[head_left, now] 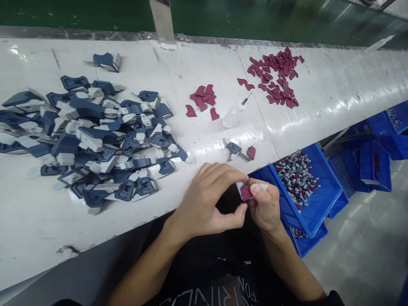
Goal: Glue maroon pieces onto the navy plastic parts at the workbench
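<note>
My right hand [264, 209] pinches a small grey-and-maroon plastic part [246, 192] just off the table's front edge, thumb on top. Around the part's left end curves my left hand [208, 202], its index fingertip at the far edge and its thumb tip at the near edge. The part's underside is hidden by the fingers. Just beyond my hands, on the white table [204, 140], lie a navy-and-grey part [233, 148] and another grey part with a maroon face [251, 152]. Behind them stands a translucent bottle with a needle tip [233, 114].
A large heap of navy-and-grey parts [105, 140] covers the table's left. Maroon pieces lie in a small group [201, 97] and a bigger pile [280, 74] farther right. Below the edge at right, a blue bin [328, 187] holds many assembled parts; more blue bins [363, 170] stand beyond.
</note>
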`<state>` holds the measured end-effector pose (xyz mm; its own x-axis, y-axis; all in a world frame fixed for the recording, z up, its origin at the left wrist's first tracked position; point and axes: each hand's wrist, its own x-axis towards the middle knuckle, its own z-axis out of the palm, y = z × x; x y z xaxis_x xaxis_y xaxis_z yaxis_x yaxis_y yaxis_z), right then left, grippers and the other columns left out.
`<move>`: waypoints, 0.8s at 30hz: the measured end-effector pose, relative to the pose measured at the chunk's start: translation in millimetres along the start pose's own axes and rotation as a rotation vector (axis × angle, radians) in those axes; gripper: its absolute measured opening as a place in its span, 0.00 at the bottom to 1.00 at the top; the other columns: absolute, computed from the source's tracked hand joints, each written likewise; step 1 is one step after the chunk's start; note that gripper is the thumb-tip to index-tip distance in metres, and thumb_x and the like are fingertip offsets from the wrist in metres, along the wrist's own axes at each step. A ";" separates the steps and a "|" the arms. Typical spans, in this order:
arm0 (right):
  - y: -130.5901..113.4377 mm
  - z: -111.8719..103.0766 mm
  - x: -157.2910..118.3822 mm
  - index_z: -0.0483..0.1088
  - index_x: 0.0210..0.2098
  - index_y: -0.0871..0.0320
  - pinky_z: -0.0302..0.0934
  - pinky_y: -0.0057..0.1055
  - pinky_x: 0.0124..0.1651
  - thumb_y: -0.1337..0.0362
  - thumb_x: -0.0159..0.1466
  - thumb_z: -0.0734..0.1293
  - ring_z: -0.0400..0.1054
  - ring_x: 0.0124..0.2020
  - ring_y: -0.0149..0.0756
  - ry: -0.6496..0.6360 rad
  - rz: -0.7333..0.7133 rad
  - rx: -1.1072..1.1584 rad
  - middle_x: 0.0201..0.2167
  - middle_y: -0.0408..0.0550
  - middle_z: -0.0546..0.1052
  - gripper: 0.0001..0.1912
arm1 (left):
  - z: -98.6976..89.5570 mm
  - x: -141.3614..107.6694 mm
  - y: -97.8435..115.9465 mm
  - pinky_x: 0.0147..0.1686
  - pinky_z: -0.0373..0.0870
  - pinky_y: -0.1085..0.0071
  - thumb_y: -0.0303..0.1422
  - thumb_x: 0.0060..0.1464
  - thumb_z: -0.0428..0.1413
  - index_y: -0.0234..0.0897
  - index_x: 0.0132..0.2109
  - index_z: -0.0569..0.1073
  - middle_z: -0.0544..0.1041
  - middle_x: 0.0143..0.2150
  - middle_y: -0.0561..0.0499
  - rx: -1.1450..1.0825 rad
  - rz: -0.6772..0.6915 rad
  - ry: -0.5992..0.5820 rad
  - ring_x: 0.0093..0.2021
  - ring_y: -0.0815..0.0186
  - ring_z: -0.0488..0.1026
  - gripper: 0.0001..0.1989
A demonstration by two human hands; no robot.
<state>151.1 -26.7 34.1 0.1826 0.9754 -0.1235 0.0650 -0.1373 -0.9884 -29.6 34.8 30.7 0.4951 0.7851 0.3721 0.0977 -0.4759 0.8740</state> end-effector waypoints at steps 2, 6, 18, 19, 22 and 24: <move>-4.9 3.2 -2.2 0.63 0.22 0.54 0.48 0.34 0.28 0.53 0.75 0.66 0.54 0.22 0.32 0.005 -0.024 0.015 0.19 0.39 0.62 0.25 | -3.3 -0.6 3.8 0.47 0.72 0.62 0.34 0.60 0.62 0.43 0.58 0.72 0.79 0.45 0.52 -0.146 -0.119 -0.017 0.44 0.62 0.76 0.20; -18.9 7.4 -5.5 0.65 0.23 0.54 0.51 0.35 0.29 0.54 0.75 0.65 0.57 0.23 0.33 -0.103 -0.020 0.024 0.21 0.41 0.65 0.24 | -4.1 -1.5 15.2 0.34 0.68 0.69 0.38 0.65 0.60 0.43 0.47 0.71 0.74 0.33 0.57 -0.418 -0.378 -0.106 0.31 0.69 0.69 0.07; -17.0 9.3 -2.8 0.57 0.22 0.53 0.47 0.34 0.27 0.50 0.77 0.66 0.49 0.22 0.30 -0.070 -0.067 -0.058 0.20 0.38 0.57 0.30 | -0.7 0.2 20.5 0.29 0.61 0.71 0.45 0.74 0.56 0.43 0.47 0.74 0.74 0.31 0.58 -0.574 -0.528 -0.169 0.29 0.69 0.66 0.11; -16.1 9.7 -2.9 0.58 0.22 0.53 0.47 0.34 0.27 0.50 0.78 0.65 0.50 0.22 0.31 -0.062 -0.065 -0.056 0.20 0.38 0.57 0.30 | -0.2 0.5 20.9 0.30 0.63 0.70 0.45 0.75 0.56 0.43 0.46 0.74 0.75 0.32 0.57 -0.573 -0.529 -0.167 0.30 0.69 0.67 0.12; -12.7 9.5 -3.3 0.60 0.22 0.54 0.50 0.34 0.28 0.49 0.79 0.64 0.53 0.23 0.31 -0.055 -0.020 -0.019 0.20 0.39 0.60 0.30 | 1.6 0.3 20.3 0.36 0.68 0.68 0.46 0.75 0.54 0.42 0.44 0.73 0.77 0.36 0.54 -0.629 -0.556 -0.149 0.35 0.66 0.70 0.14; -10.6 8.4 -3.0 0.61 0.22 0.54 0.50 0.34 0.28 0.48 0.79 0.65 0.54 0.23 0.31 -0.037 0.016 0.026 0.20 0.39 0.61 0.30 | 2.7 -0.7 18.2 0.38 0.70 0.66 0.47 0.76 0.51 0.41 0.42 0.72 0.75 0.36 0.52 -0.701 -0.577 -0.153 0.37 0.65 0.70 0.17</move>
<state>141.6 -26.8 44.2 0.1469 0.9789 -0.1417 0.0370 -0.1486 -0.9882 -25.9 24.6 45.5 0.6459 0.7414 -0.1818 -0.1563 0.3616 0.9191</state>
